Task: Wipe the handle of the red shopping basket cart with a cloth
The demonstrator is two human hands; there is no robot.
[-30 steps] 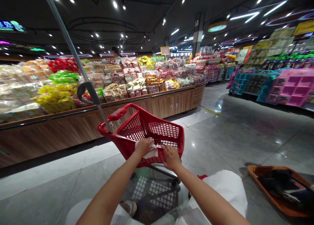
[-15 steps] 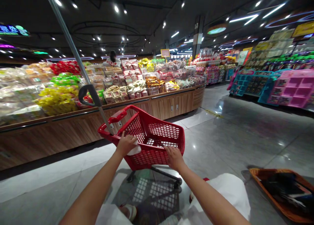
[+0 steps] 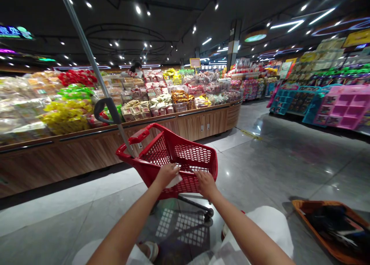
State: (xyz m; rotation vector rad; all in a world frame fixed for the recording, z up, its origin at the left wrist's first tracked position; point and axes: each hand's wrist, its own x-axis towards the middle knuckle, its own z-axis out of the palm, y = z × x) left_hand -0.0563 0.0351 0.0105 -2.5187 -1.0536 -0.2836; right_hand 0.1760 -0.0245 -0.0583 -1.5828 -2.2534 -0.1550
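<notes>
By a wooden snack counter [image 3: 202, 122], left hand [image 3: 165, 176] grips white tissue [image 3: 174, 181] on a red cart [image 3: 158, 155], right hand [image 3: 205, 184] its rim.

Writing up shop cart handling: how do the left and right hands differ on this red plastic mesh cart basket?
The left hand holds a white tissue or cloth to the red basket's near rim; the right hand has none. The left sits mid-rim, the right near the corner. Both rest on that rim.
</notes>
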